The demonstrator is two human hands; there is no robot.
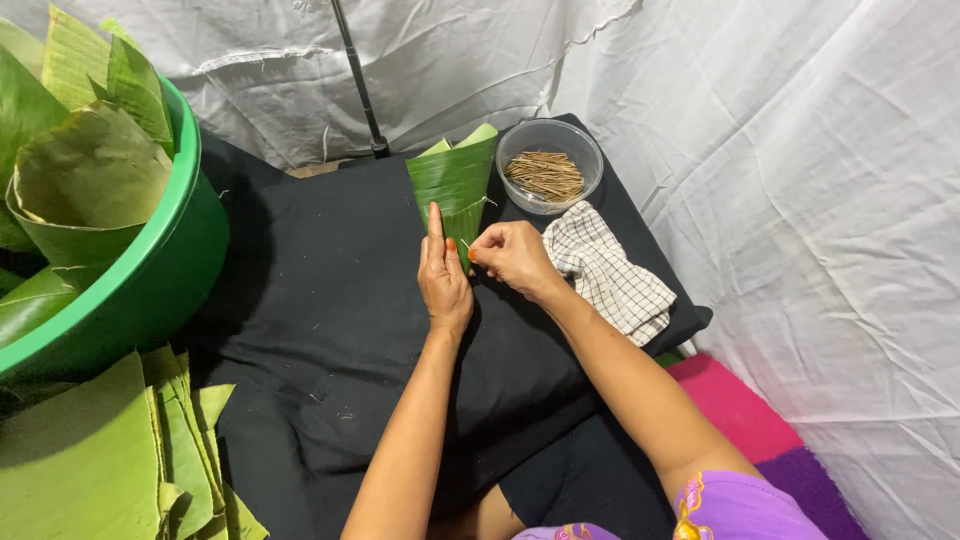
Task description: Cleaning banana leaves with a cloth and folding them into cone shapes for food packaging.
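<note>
Purple cloth with a yellow trim [735, 505] sits closest to the lens at the lower right edge, above the person's lap. Far left, flat cut green banana leaves [90, 460] lie stacked below a round green plastic tub [160, 270] holding rolled leaves. Mid-frame, the left hand [443, 275] lies pressed flat, forefinger straight, against the narrow tip of a folded green banana-leaf cone [455, 185] on the black cloth-covered surface [320, 320]. Touching it, the right hand [512, 255] pinches a thin wooden pin at the leaf's fold — judged from here, pinning well means holding the overlap tight while the pin passes through both layers. Further right stand a clear round bowl of thin brown sticks [548, 165] and a crumpled checked cloth [610, 275]. White sheeting [800, 150] drapes the room behind; a pink and purple mat [745, 415] lies lower right.
</note>
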